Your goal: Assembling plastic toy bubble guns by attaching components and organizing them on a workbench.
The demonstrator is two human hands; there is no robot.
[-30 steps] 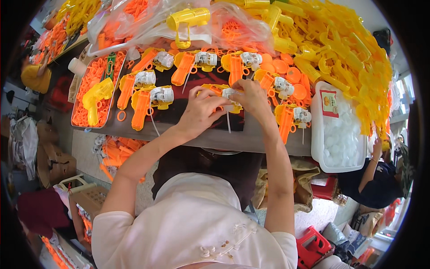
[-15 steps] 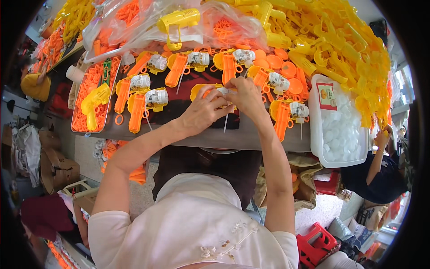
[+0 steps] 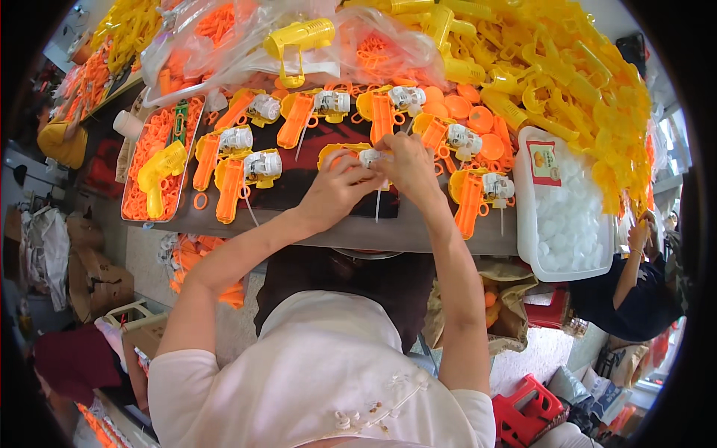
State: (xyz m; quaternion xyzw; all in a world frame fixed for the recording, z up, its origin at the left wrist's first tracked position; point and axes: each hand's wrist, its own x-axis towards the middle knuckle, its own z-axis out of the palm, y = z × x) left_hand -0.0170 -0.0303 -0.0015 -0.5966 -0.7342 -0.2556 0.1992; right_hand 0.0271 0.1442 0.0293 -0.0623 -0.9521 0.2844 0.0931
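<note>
Two hands meet over one yellow toy (image 3: 369, 157) on the dark mat (image 3: 278, 196). It lies just beyond the left hand (image 3: 334, 190), whose curled fingers grip its near side, and left of the right hand (image 3: 411, 164); its long axis runs roughly side to side. Both are equally near. The right fingertips bunch at its right end; what they pinch is hidden. Leftward, a tray (image 3: 149, 219) holds orange rings (image 3: 140, 183) and a yellow shell (image 3: 158, 172); rightward, a white tub (image 3: 526, 216) holds pale caps (image 3: 571, 224).

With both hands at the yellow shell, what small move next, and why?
Perhaps a gentle press by the right hand on the white part, with the left hand steadying the yellow shell: both hands are gathered there, though they hide the exact fit.
</note>
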